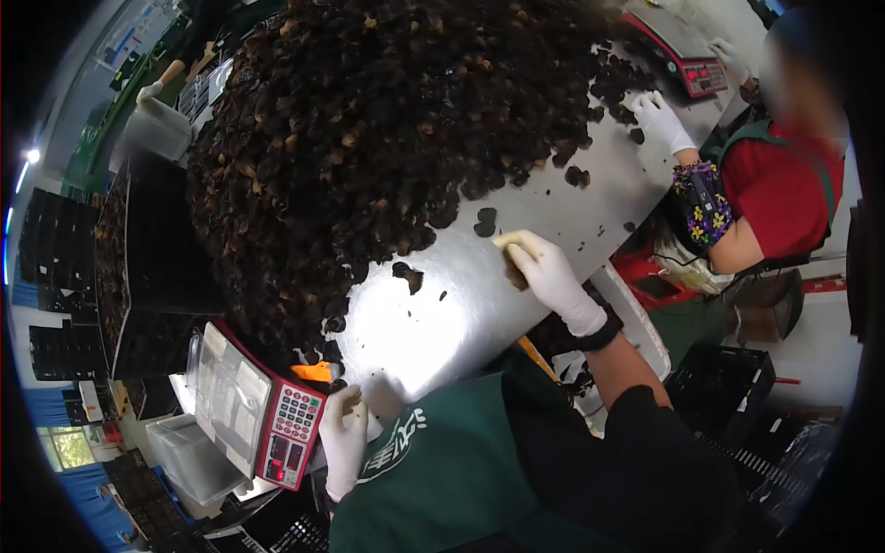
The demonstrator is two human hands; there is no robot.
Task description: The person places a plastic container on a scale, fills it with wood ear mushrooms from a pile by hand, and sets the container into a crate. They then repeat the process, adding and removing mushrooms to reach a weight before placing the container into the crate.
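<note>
There is one view only, from the camera on my head, looking steeply down and forward with a wide fisheye that bends the edges dark. It sits close above my right hand [550, 273] and left hand [343, 433]; beyond them lies the steel table [516, 207], tilted in the frame, with a co-worker's gloved hand [662, 120] across it.

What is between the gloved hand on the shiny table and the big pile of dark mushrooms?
Almost nothing. The right hand rests on the bare metal table, and only a few loose dark pieces lie scattered between it and the edge of the mushroom pile. The stretch between is otherwise open metal.
</note>
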